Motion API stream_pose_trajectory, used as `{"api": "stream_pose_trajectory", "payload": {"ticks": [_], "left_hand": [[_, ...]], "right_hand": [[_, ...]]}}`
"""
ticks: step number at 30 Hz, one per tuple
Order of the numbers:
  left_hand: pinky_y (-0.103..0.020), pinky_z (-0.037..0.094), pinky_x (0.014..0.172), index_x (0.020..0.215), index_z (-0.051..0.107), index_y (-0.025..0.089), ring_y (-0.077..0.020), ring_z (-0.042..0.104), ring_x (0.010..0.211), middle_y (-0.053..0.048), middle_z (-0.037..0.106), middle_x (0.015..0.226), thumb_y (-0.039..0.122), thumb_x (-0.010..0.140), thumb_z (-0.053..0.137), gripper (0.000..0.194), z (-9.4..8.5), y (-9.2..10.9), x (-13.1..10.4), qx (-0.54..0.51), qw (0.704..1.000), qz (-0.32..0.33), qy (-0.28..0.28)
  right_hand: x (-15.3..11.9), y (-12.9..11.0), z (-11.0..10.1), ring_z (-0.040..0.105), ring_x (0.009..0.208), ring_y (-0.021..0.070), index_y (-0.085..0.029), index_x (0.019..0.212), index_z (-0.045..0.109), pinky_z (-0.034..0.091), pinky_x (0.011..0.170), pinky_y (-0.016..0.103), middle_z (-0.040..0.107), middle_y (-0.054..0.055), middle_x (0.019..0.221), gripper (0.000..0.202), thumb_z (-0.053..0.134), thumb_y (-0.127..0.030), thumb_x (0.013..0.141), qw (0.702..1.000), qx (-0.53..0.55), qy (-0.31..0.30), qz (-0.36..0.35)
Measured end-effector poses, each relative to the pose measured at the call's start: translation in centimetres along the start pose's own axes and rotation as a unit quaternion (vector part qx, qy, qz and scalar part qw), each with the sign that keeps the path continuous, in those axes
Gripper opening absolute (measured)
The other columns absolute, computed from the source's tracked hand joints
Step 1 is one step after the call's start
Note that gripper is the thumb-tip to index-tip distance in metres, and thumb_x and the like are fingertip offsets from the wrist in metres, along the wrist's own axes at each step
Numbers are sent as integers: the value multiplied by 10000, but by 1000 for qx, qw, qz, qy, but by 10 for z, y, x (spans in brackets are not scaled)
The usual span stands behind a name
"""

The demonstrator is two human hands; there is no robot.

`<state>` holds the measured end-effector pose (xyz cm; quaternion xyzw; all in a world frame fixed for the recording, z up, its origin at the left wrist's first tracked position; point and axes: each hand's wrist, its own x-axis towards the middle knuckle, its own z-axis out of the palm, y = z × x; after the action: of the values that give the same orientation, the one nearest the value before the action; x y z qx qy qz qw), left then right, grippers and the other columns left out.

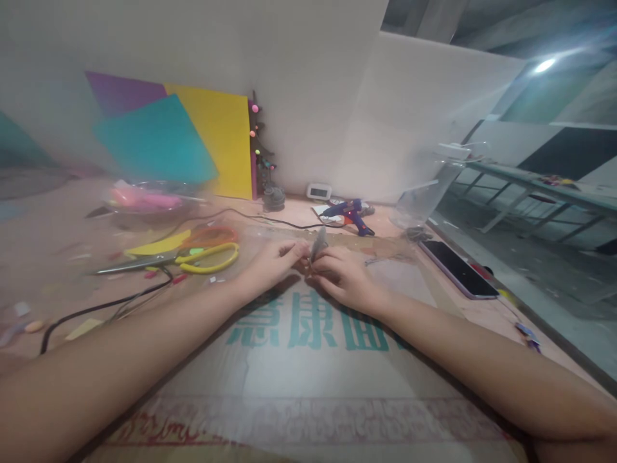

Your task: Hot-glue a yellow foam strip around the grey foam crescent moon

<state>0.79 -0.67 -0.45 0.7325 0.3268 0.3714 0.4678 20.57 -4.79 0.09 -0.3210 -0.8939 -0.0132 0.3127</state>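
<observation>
Both my hands meet over the middle of a cardboard sheet (pixel 332 373) printed with green characters. My left hand (pixel 277 263) has its fingers pinched together at the left side of a small, thin grey piece (pixel 319 242). On the other side, my right hand (pixel 344 276) curls its fingers round the same piece, which stands up between the fingertips. Its lower part is hidden by my fingers, and its kind cannot be made out. Left of my hands lie scissors with yellow handles (pixel 207 258) and another pair with orange handles (pixel 212 236).
A blue glue gun (pixel 348 212) lies behind my hands near a small white digital clock (pixel 319 191). To the right are a phone (pixel 457 269) and a clear plastic jug (pixel 419 193). A black cable (pixel 106 303), paper scraps and a clear bowl (pixel 154 198) with pink items occupy the left.
</observation>
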Motion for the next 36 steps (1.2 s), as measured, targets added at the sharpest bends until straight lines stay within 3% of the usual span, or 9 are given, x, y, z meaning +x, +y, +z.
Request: {"api": "stream_pose_trajectory", "payload": {"ticks": [4, 11, 15, 23, 27, 31, 36], "left_hand": [[-271, 453, 679, 710, 590, 162, -162, 601, 687, -14, 638, 684, 526, 871, 504, 407, 0, 5, 0, 58, 998, -6, 35], [-256, 433, 649, 784, 589, 164, -147, 585, 685, 8, 622, 713, 397, 840, 562, 241, 2, 4, 0, 69, 995, -12, 67], [-263, 461, 648, 877, 586, 165, -148, 609, 670, 10, 637, 724, 356, 821, 573, 200, -1, -3, 3, 8, 996, -24, 87], [-284, 506, 693, 959, 542, 178, -163, 662, 724, -9, 679, 778, 382, 798, 632, 275, -4, -5, 5, -116, 988, -33, 101], [-293, 507, 712, 967, 541, 173, -163, 658, 733, -12, 675, 797, 389, 782, 644, 303, -3, -5, 4, -130, 988, -20, 81], [-264, 486, 662, 955, 552, 161, -152, 630, 705, -8, 657, 779, 373, 776, 634, 289, -2, 0, 4, -112, 991, -24, 73], [-247, 444, 645, 769, 598, 160, -146, 567, 669, 15, 602, 678, 360, 776, 613, 201, -4, 9, 1, -40, 996, -11, 76]], "right_hand": [[0, -2, 1, 568, 909, 205, -185, 881, 638, 451, 807, 367, 644, 101, 975, 113, 542, -230, 918, 999, -10, -40, -28], [0, -7, -2, 554, 947, 212, -182, 905, 637, 447, 856, 385, 631, 103, 991, 132, 524, -248, 928, 997, -20, -58, -51], [0, -8, -4, 563, 959, 216, -177, 939, 625, 439, 873, 380, 637, 101, 1000, 159, 552, -318, 926, 999, 3, -26, -18], [3, 5, -3, 600, 849, 199, -178, 859, 617, 450, 799, 344, 654, 68, 865, 263, 416, -293, 984, 983, 51, 48, 167], [3, 7, 0, 618, 887, 198, -185, 903, 645, 457, 834, 343, 683, 64, 907, 175, 512, -291, 943, 984, 71, 46, 157], [1, 9, 2, 617, 827, 192, -191, 815, 627, 454, 807, 351, 681, 44, 830, 119, 572, -253, 900, 989, 58, 34, 135], [0, 9, 0, 604, 808, 189, -194, 800, 591, 452, 782, 343, 665, 42, 813, 150, 519, -241, 923, 988, 53, 17, 143]]}}
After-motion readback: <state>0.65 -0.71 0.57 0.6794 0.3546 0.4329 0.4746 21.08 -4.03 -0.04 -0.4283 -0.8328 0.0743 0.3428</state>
